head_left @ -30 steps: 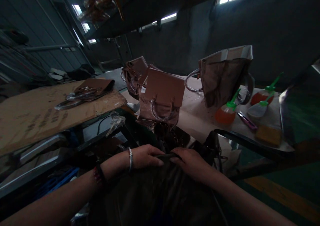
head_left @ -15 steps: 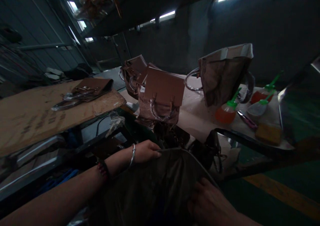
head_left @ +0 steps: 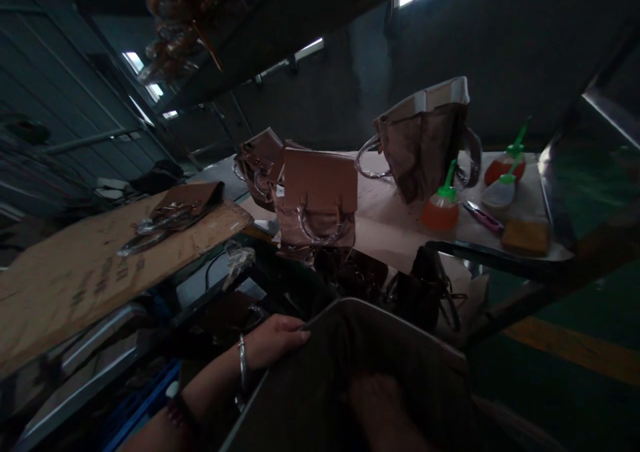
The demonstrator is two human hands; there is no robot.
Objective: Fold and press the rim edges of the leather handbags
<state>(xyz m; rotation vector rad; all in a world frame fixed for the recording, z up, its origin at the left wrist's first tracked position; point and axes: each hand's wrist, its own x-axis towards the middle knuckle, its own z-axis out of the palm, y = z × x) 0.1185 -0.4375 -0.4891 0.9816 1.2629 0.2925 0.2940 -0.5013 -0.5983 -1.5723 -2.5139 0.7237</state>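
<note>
Dark bag (head_left: 320,385) sat at lower centre of the frame, mouth open. I noted the left hand (head_left: 273,340) with fingers closed on its rim; the right hand (head_left: 373,405) lay inside, its grip indiscernible. Brown handbag (head_left: 317,199) stood on the table (head_left: 395,229) above.

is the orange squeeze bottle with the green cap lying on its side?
No, the orange squeeze bottle stands upright on the table, green nozzle pointing up.

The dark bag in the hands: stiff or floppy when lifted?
Probably fairly floppy: the dark bag has its mouth spread wide by the left hand at the rim. The right hand reaches inside, so the walls likely give. It seems light.
</note>
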